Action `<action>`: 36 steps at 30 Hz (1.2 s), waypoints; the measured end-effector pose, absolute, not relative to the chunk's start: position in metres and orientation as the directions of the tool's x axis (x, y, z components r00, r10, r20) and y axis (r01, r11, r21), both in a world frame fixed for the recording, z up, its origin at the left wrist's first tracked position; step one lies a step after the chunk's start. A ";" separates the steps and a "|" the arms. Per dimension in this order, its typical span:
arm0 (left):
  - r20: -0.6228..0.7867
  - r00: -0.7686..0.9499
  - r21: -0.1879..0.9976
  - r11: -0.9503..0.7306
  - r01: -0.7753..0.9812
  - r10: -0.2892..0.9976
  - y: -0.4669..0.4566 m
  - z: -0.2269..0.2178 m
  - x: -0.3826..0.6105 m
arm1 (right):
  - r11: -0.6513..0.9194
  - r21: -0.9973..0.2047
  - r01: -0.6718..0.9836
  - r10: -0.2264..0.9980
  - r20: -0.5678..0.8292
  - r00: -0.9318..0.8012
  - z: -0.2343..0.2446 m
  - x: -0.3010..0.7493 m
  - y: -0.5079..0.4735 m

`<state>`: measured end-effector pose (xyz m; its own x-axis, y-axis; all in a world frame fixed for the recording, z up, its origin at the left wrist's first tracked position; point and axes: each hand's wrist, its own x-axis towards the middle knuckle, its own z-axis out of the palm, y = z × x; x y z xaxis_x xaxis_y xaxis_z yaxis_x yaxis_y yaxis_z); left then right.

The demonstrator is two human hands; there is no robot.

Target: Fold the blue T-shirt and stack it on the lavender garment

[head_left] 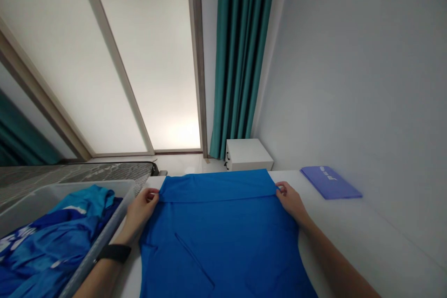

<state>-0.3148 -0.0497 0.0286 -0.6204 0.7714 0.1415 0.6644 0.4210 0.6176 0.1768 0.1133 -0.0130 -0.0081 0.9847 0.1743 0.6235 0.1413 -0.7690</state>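
The garment (223, 237) reached the far edge of the tabletop (370, 247), the left hand (142, 206) and right hand (289, 199) well apart, each pinching one end of its far band. Bare surface lay open toward the right edge, a flat purple item (330, 184) near the far right corner. By the left edge, a bin (130, 190) held heaped blue clothes (75, 233).

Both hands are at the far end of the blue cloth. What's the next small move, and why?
I'd probably lay the folded strip flat next: the left hand and right hand pinch its two ends, and its edge runs nearly straight across the blue cloth, so settling it now should keep that line.
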 end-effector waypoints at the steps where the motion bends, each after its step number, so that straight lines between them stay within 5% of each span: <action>1: 0.145 -0.612 0.600 0.422 0.679 0.778 -0.050 0.028 -0.315 | 0.145 -0.764 0.628 0.983 0.185 -0.002 -0.014 0.177 0.113; 10: 0.165 -0.606 0.536 0.445 0.717 0.778 -0.052 0.026 -0.318 | 0.204 -0.757 0.621 0.972 0.233 -0.035 -0.014 0.175 0.112; 23: 0.156 -0.599 0.619 0.395 0.679 0.786 -0.057 0.026 -0.316 | 0.244 -0.782 0.574 0.965 0.254 -0.065 -0.011 0.182 0.105; 36: 0.155 -0.561 0.525 0.414 0.744 0.813 -0.061 0.029 -0.310 | 0.286 -0.644 0.709 0.951 0.282 -0.128 -0.017 0.183 0.112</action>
<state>-0.3096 -0.0606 0.0285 -0.5611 0.8132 0.1548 0.7442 0.4136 0.5246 0.1829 0.1122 -0.0169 -0.1278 0.9509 0.2818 0.7094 0.2862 -0.6441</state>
